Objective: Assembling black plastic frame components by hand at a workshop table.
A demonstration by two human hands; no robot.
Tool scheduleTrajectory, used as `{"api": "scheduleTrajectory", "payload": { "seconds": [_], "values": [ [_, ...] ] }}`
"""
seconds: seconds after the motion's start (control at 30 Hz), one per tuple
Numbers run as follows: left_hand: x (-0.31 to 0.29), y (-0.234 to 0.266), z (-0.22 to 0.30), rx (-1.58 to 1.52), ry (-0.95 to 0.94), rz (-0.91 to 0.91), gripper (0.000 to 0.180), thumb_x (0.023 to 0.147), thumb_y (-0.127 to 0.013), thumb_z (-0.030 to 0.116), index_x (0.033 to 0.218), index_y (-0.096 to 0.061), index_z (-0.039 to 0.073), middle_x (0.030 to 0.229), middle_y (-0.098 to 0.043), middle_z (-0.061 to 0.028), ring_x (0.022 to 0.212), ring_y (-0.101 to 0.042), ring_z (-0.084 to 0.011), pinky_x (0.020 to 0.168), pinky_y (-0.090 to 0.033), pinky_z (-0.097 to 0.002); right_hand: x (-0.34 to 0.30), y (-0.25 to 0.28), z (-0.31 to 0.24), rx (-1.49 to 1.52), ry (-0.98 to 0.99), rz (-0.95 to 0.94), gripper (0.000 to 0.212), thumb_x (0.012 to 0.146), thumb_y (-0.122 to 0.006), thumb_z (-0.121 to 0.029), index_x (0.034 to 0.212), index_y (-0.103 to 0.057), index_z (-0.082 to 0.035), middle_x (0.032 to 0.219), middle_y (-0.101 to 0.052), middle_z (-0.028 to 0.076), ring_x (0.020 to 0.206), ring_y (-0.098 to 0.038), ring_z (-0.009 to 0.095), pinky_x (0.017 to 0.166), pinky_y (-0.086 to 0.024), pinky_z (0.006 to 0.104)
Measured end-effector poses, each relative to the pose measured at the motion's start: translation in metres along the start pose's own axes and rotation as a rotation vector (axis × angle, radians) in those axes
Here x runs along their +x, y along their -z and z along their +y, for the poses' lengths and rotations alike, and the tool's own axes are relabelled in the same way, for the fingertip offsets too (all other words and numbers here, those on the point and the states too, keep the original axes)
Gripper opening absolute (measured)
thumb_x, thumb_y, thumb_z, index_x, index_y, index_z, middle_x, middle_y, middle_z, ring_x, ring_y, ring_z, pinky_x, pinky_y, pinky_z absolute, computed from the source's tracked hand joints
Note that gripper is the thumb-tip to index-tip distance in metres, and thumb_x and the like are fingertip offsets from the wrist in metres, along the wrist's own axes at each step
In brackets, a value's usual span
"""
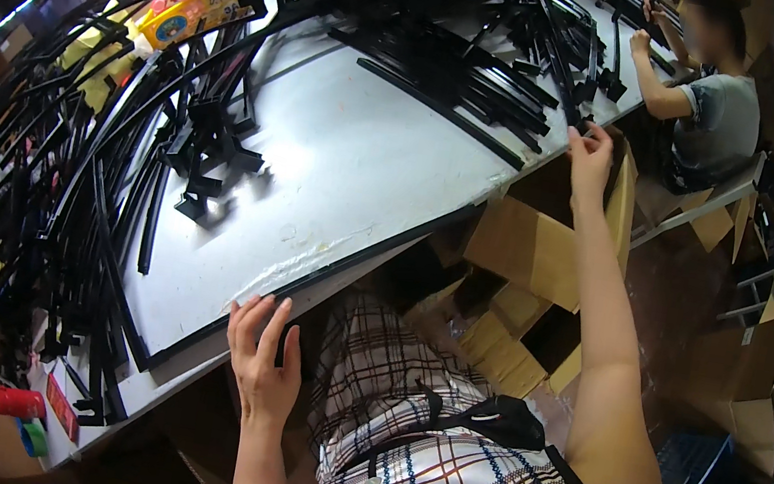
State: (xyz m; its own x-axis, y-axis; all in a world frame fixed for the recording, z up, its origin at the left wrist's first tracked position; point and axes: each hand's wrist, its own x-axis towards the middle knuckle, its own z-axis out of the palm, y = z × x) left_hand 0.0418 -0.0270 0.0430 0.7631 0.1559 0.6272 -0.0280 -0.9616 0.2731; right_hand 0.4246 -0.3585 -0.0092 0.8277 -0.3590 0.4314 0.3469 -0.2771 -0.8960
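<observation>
My left hand (263,362) is at the near edge of the white table (283,195), its fingers stretched and apart, with nothing visible in them. A long thin black strip (344,259) runs along this edge, close to the fingertips. Further off to the right, my right hand (591,163) reaches to the table's right end. Its thumb and forefinger are pinched at the end of a black strip (567,88) in the pile. Several black strips (446,122) lie between the hands on the tabletop, and a heap of them covers the far side.
Curved black strips (26,154) and angled black pieces (209,153) crowd the left. A yellow and pink basket (197,4) stands behind them. A red roll (19,403) is at the near left corner. Open cardboard boxes (532,250) stand below my right arm; another person (716,112) sits at far right.
</observation>
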Motion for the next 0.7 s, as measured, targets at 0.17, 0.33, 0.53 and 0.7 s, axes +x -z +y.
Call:
{"api": "scheduleTrajectory", "payload": {
  "seconds": [0.17,0.33,0.53,0.7],
  "values": [
    [-0.009,-0.007,0.019,-0.223,0.0,0.013,0.032,0.076,-0.064,-0.005,0.107,-0.065,0.005,0.104,-0.06,-0.0133,0.098,-0.059,-0.031,0.097,-0.044,-0.0483,0.065,0.003,0.078,-0.383,-0.074,-0.099,0.074,0.073,-0.07,-0.054,0.12,-0.056,0.001,0.112,-0.058,0.024,0.109,-0.053,0.035,0.093,-0.042,0.0426],
    [-0.032,-0.008,0.029,-0.26,0.034,-0.043,0.033,0.077,-0.064,-0.006,0.107,-0.065,0.006,0.101,-0.06,-0.0134,0.092,-0.06,-0.0307,0.094,-0.048,-0.0459,0.04,0.002,0.05,-0.64,0.103,-0.062,0.054,0.084,-0.066,-0.039,0.12,-0.056,-0.001,0.111,-0.056,0.025,0.101,-0.056,0.036,0.089,-0.045,0.039],
    [-0.051,-0.011,0.039,-0.412,0.169,-0.185,0.033,0.08,-0.061,-0.009,0.11,-0.064,0.006,0.102,-0.061,-0.0146,0.089,-0.062,-0.0279,0.075,-0.053,-0.0326,-0.045,0.02,-0.049,-0.107,0.522,-0.104,0.037,0.082,-0.064,-0.001,0.117,-0.058,-0.013,0.126,-0.048,0.013,0.104,-0.055,0.024,0.078,-0.049,0.0297],
    [-0.052,-0.032,0.049,-0.519,0.126,-0.268,0.034,0.081,-0.062,-0.007,0.112,-0.063,0.006,0.103,-0.06,-0.0135,0.081,-0.064,-0.0236,0.064,-0.053,-0.0289,-0.151,0.029,-0.097,-0.052,0.354,-0.363,0.045,0.071,-0.067,0.011,0.108,-0.066,-0.014,0.128,-0.048,0.009,0.113,-0.051,0.025,0.087,-0.046,0.0311]
  ]
}}
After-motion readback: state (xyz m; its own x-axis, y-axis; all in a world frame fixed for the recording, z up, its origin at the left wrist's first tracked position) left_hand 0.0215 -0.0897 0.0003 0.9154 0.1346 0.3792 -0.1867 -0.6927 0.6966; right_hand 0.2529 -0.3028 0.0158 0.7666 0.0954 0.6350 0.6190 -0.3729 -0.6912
